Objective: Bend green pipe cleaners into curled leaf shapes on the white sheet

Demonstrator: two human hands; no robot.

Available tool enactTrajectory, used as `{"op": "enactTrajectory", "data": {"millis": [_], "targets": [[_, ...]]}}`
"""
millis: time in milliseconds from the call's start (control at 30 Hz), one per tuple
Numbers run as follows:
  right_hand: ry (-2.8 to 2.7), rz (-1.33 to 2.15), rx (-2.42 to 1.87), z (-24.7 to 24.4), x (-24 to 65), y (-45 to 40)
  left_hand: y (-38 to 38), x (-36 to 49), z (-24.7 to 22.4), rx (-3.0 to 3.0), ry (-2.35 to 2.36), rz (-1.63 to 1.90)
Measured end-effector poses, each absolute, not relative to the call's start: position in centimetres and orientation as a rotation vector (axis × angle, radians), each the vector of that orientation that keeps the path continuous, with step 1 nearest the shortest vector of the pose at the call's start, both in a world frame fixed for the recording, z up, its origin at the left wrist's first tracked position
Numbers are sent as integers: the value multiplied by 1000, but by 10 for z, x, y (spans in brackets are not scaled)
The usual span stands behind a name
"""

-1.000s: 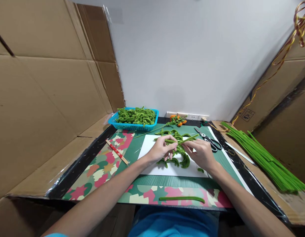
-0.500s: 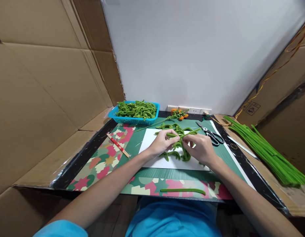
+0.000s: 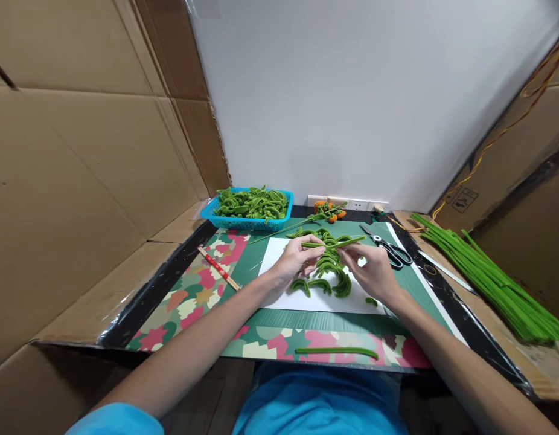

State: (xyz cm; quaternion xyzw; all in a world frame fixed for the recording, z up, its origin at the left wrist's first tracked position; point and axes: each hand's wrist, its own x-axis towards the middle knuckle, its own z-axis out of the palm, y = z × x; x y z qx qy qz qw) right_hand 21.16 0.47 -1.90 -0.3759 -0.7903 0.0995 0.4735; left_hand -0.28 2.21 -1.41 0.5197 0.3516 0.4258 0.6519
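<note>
Between my hands, a green pipe cleaner [image 3: 332, 245] is held nearly level above a white sheet [image 3: 279, 301]. My left hand [image 3: 302, 257] pinches its left part with closed fingers. The fingertips of my right hand [image 3: 363, 261] are closed on it near the middle, and its right end sticks out past them. Below lie several bent green pipe cleaner pieces [image 3: 341, 284], some partly hidden by my hands. A small cut piece [image 3: 370, 301] rests near the sheet's right side. One long green pipe cleaner [image 3: 336, 351] lies along the table's front edge.
A blue basket [image 3: 247, 224] heaped with bent green pieces stands at the back left. Beside it lies an orange-and-green pipe cleaner flower [image 3: 329, 210]. Scissors [image 3: 390, 249], a metal ruler [image 3: 447, 272] and a bundle of green pipe cleaners [image 3: 488, 278] are on the right; wrapped chopsticks [image 3: 218, 267] lie left.
The pipe cleaner pieces between my hands were crossed, one hanging downward; now the held pipe cleaner lies nearly level. My right hand has shifted slightly, and the view has moved a little.
</note>
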Motion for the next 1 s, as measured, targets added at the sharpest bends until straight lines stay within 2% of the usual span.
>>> {"op": "enactTrajectory", "data": {"millis": [300, 600, 1000], "targets": [[-1979, 190, -875, -26, 209, 6, 16, 0, -6, 1216, 842, 963], [-2143, -587, -913, -32, 215, 7, 16, 3, -9, 1265, 847, 1034], [-1964, -523, -1014, -27, 209, 4, 17, 4, -10, 1379, 904, 1019]]}}
